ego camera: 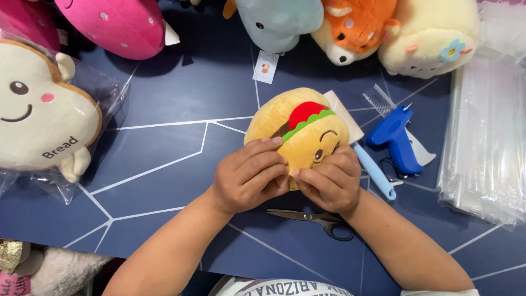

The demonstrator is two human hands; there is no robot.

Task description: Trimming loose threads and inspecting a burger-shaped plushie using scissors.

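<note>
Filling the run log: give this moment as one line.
left hand: holds burger plush | right hand: holds same plush | scissors: on table, untouched

Both forearms are bare, with no watch or rings visible; a white shirt (285,286) with dark lettering shows below.

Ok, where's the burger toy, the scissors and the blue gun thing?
burger plush toy (307,123): head view, on its yellow bun top, above both hands.
scissors (315,218): head view, on the blades near the pivot, on the table.
blue tagging gun (395,137): head view, on its blue body.
</note>
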